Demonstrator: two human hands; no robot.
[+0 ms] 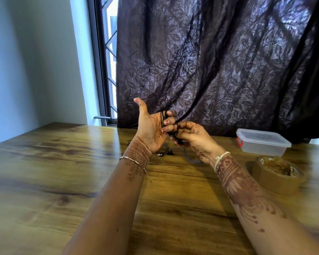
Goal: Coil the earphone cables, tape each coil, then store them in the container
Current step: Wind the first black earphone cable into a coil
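Note:
A black earphone cable (163, 118) is wound in several turns round the curled fingers of my left hand (151, 126), which is raised above the table with the thumb up. My right hand (190, 137) pinches the loose end of this black cable just beside the left fingertips. On the table under my hands lies another earphone with a blue cable (187, 156) and small dark earbuds (169, 153). A clear plastic container (262, 142) with its lid on and a red clip stands at the right. A roll of brown tape (276, 174) lies in front of it.
The wooden table (63, 172) stretches wide to the left and towards me. A dark patterned curtain (219, 61) hangs right behind the table's far edge. A window frame (99, 70) and a white wall are at the back left.

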